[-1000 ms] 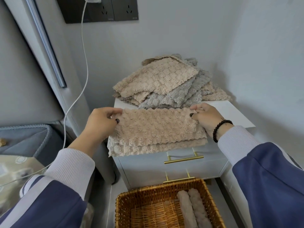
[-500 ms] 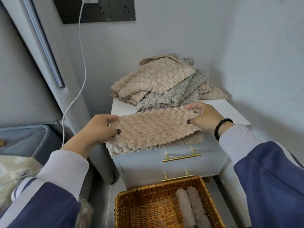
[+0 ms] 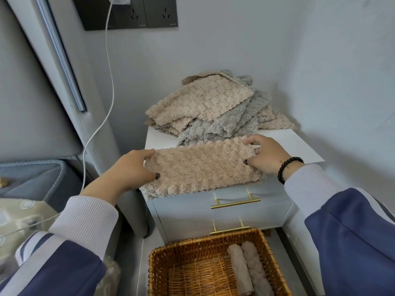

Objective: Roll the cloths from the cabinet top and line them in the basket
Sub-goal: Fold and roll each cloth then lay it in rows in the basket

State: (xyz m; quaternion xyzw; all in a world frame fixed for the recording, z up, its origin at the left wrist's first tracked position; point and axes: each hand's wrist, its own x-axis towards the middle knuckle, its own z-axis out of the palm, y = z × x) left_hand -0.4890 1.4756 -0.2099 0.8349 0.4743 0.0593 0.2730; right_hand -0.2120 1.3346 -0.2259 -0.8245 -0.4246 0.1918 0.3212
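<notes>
Folded narrower now, the beige cloth [image 3: 203, 167] is lying as a slimmer band along the front edge of the white cabinet top [image 3: 299, 144], mid-frame. Left hand [image 3: 130, 169] is pinching its left end, right hand [image 3: 265, 154] is gripping the right end, fingers curled round the fabric. Behind it, the cloth pile [image 3: 213, 105] is sitting untouched. At the bottom, two rolled cloths [image 3: 248, 268] are lying side by side against the wicker basket's [image 3: 162, 259] right wall.

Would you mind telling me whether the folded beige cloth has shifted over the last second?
Yes. The folded beige cloth has moved back onto the cabinet, overhanging its front edge less.
</notes>
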